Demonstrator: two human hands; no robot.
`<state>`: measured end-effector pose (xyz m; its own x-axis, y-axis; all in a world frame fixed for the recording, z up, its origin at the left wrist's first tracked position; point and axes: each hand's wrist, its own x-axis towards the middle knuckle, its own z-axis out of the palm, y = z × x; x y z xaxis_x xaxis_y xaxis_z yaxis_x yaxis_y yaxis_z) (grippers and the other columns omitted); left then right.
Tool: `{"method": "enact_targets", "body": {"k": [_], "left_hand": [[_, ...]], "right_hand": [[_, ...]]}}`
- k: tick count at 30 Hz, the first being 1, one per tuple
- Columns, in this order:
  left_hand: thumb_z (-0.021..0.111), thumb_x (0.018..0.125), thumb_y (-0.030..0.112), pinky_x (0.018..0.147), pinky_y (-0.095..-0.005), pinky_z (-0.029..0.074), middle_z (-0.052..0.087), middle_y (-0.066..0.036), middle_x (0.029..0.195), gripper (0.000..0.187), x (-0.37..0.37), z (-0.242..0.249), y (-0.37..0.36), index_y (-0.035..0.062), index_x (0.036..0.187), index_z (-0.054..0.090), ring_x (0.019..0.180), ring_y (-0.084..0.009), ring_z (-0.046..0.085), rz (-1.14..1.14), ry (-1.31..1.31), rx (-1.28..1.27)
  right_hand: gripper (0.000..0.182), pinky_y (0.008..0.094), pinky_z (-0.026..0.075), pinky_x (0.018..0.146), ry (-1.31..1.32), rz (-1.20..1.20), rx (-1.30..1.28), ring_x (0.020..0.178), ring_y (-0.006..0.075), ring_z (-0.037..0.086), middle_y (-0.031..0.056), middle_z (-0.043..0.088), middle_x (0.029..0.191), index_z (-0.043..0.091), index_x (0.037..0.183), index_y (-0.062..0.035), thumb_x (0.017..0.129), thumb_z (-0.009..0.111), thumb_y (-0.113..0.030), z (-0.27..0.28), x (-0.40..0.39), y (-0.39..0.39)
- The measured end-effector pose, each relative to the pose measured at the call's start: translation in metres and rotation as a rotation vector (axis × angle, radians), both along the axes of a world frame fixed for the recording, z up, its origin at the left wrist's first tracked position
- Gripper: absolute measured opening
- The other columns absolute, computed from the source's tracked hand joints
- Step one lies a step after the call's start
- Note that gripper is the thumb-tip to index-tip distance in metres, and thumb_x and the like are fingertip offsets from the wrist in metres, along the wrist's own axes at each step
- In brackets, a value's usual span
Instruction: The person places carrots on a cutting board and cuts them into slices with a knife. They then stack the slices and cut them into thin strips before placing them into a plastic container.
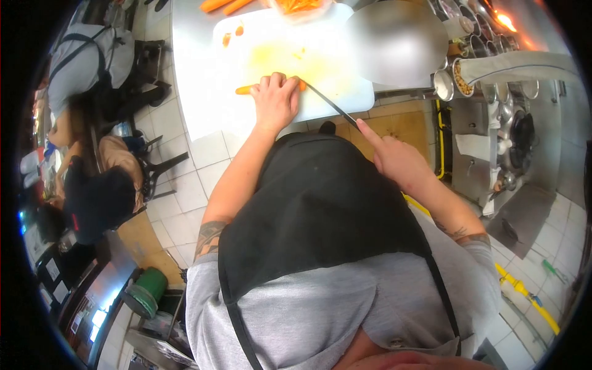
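Observation:
My left hand (275, 102) presses down on a carrot (245, 90) lying on the white cutting board (351, 102), its fingers curled over it. The carrot's orange ends show on both sides of my fingers. In my right hand (394, 154) is a knife (330, 103), the index finger stretched along it. The blade slants up and left to the carrot's right end, beside my left fingertips. Orange stains and small scraps mark the board.
A bowl of cut carrot (300, 7) and whole carrots (237, 6) lie beyond the board. To its right is a round metal surface (398, 43), then containers and a flame (505, 22). Two other people (92, 58) are at the left.

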<state>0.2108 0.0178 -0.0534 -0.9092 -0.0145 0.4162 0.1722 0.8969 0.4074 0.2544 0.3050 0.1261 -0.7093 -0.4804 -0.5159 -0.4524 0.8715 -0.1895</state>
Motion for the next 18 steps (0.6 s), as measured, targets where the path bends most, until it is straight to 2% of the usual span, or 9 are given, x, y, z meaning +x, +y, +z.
{"method": "enact_targets", "body": {"k": [4, 13, 18], "left_hand": [[0.071, 0.089, 0.02, 0.081, -0.0477, 0.034, 0.059, -0.003, 0.101, 0.011, -0.002, 0.0, 0.001, 0.023, 0.099, 0.071, 0.097, -0.0284, 0.054, 0.012, 0.018, 0.005], [0.07, 0.089, 0.018, 0.081, -0.0482, 0.035, 0.058, -0.003, 0.102, 0.016, 0.001, 0.0, 0.002, 0.0241, 0.103, 0.071, 0.098, -0.0282, 0.054, 0.004, -0.013, -0.039], [0.07, 0.088, 0.017, 0.081, -0.048, 0.034, 0.058, -0.003, 0.102, 0.016, 0.002, 0.001, 0.002, 0.0241, 0.103, 0.071, 0.098, -0.0281, 0.054, -0.001, -0.024, -0.051]], "right_hand": [[0.08, 0.0533, 0.056, 0.072, -0.037, -0.01, -0.043, 0.076, 0.0422, 0.068, 0.0201, 0.068, 0.089, 0.026, 0.169, -0.0269, 0.097, 0.057, -0.009, -0.006, -0.001, 0.003], [0.082, 0.0542, 0.052, 0.071, -0.175, -0.036, -0.083, 0.073, 0.0438, 0.066, 0.0252, 0.067, 0.081, 0.023, 0.169, -0.0217, 0.096, 0.056, -0.005, -0.011, -0.011, 0.006], [0.08, 0.0563, 0.055, 0.073, -0.209, -0.062, -0.111, 0.074, 0.0455, 0.067, 0.0279, 0.068, 0.083, 0.023, 0.169, -0.0249, 0.098, 0.056, -0.009, -0.031, -0.021, 0.007]]}}
